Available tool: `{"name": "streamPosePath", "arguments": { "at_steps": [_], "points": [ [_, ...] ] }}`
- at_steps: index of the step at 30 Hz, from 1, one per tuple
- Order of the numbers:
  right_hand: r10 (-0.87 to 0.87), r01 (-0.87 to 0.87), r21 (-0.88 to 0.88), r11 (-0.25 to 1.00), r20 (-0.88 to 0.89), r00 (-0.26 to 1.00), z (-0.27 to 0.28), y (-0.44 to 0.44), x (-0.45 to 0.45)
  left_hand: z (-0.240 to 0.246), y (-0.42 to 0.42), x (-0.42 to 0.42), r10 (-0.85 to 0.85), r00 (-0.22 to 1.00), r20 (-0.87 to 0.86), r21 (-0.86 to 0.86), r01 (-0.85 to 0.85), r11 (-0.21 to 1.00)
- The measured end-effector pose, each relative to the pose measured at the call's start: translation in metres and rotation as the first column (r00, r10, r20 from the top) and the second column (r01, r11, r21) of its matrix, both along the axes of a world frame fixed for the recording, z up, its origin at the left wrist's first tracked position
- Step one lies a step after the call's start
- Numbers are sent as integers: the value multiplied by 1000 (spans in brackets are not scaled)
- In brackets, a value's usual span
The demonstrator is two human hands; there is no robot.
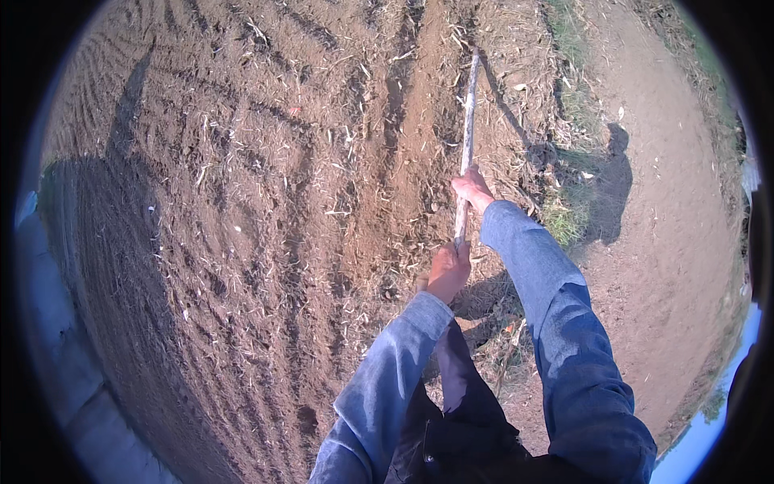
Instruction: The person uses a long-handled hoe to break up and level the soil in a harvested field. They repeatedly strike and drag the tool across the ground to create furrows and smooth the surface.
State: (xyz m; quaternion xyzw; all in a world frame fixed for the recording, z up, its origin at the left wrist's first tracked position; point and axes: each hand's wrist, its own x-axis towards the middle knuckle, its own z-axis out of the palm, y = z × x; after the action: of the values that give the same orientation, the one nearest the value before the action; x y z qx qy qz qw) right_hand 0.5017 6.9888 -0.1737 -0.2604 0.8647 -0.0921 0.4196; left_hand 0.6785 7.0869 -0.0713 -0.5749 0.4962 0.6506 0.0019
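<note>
A long, pale wooden tool handle (pixel 469 115) slants away from me over furrowed soil. My left hand (pixel 449 270) is closed around its near end. Farther up, my right hand (pixel 473 186) grips the same handle. The far end meets the ground amid dry stalks, and I cannot make out what tool head, if any, is there. Blue-grey sleeves cover both my arms.
Tilled soil (pixel 272 199) strewn with dry straw spreads ahead and left. A grass strip (pixel 565 221) divides it from a bare dirt path (pixel 659 242) on the right. A pale wall or slab edge (pixel 66 363) curves along the far left. My shadow (pixel 609 187) falls across grass and path.
</note>
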Motion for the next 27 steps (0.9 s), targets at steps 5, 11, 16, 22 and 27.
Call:
{"name": "streamPosePath", "arguments": {
  "at_steps": [5,11,16,22,27],
  "points": [
    [-111,106,65,992,78,991,-52,125,83,42,150,126,-96,994,43,-104,100,990],
    [85,-81,63,995,-67,994,-141,370,253,116,332,304,22,994,103,324,-54,944],
    [70,-72,159,985,14,997,-145,562,427,149,495,473,-122,984,131,145,103,984],
    [-345,167,432,886,375,861,-93,748,595,235,605,610,-203,974,99,118,191,975],
    [-674,434,519,737,508,537,-20,813,692,307,627,670,-200,929,312,478,28,878]
  ]
}}
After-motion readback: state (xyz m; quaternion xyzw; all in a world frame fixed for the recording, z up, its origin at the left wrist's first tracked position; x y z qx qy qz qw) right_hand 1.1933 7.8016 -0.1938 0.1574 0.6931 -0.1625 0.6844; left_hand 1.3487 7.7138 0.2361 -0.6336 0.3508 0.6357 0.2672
